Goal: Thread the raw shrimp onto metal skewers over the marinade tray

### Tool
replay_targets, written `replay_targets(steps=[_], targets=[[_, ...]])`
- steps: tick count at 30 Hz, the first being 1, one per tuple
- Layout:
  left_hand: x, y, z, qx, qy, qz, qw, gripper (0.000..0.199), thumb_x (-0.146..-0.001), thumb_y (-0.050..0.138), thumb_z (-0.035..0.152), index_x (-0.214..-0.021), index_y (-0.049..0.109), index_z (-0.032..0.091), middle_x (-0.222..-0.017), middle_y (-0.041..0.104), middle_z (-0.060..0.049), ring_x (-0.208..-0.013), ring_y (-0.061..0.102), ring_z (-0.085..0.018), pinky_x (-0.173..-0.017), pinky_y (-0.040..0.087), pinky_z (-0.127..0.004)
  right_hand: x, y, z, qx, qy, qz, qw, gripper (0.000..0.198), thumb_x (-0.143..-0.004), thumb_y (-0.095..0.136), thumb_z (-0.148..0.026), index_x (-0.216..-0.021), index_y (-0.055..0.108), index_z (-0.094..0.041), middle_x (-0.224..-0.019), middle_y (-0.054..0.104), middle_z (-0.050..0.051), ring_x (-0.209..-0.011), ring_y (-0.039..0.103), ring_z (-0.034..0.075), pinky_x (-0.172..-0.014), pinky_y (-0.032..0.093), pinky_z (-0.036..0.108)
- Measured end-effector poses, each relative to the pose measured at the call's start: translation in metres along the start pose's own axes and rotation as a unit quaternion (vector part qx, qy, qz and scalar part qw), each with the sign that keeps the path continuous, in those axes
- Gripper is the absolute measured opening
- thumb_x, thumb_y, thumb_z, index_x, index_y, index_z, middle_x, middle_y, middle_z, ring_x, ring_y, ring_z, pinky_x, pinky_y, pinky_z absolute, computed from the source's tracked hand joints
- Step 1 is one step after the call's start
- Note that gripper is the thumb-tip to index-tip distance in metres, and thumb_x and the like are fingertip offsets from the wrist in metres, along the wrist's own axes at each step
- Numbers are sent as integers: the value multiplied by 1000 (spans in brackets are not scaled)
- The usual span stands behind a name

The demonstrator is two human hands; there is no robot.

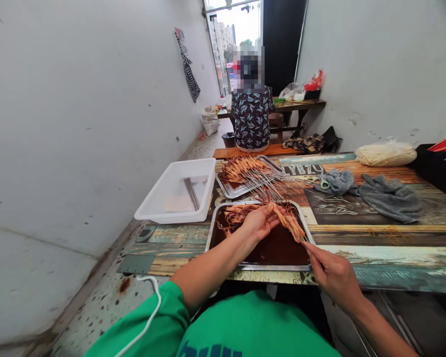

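My left hand (262, 221) pinches a long orange-brown piece of food (290, 224) with dark curly ends, which looks like squid tentacles. It is held above a metal tray (212, 237) with dark brown sauce (269, 248) in it. More such pieces (238, 213) lie at the tray's far side. My right hand (332, 270) is closed on a thin metal skewer (306, 241) at the piece's lower right end; how deep the skewer sits in the piece is hidden. Behind, a second metal tray (228, 191) bears a pile of skewered pieces (245, 168), their metal ends pointing right.
A white plastic tub (204, 213) stands on the left with metal strips in it. To the right lie green-handled scissors (324, 183), grey cloths (390, 198), a bagged pale bundle (386, 153) and a black box (438, 171). A person (252, 116) sits ahead, back turned, at another table.
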State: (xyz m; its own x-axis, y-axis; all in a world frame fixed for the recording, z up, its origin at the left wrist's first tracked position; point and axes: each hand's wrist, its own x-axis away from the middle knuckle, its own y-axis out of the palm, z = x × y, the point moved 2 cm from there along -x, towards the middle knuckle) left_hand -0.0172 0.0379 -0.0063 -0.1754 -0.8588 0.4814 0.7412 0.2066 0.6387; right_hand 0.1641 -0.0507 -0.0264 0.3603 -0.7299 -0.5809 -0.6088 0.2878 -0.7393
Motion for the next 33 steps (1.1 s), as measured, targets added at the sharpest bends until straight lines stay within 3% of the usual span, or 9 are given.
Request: replay_targets(steps=[15, 22, 33], targets=[[3, 4, -11, -5, -12, -35, 999, 17, -85, 46, 11, -73, 58, 9, -71, 65, -8, -68, 65, -15, -81, 50, -35, -2, 2, 2, 16, 5, -8, 1000, 31, -85, 45, -15, -110, 62, -13, -96, 70, 8, -78, 67, 15, -70, 52, 23], [4, 2, -7, -14, -21, -18, 1000, 17, -86, 45, 11, -73, 56, 10, -71, 66, -8, -67, 66, -15, -80, 51, -35, -2, 2, 2, 21, -16, -15, 1000, 30, -85, 44, -14, -108, 63, -12, -95, 70, 8, -78, 68, 14, -71, 52, 23], [0, 0, -22, -45, -50, -11, 998, 18, -86, 44, 11, -73, 56, 9, -72, 67, -9, -66, 66, -15, -77, 52, -35, -1, 5, 2, 48, 14, -40, 998, 31, -86, 42, -20, -105, 66, -15, -93, 71, 7, -74, 68, 15, -66, 52, 23]])
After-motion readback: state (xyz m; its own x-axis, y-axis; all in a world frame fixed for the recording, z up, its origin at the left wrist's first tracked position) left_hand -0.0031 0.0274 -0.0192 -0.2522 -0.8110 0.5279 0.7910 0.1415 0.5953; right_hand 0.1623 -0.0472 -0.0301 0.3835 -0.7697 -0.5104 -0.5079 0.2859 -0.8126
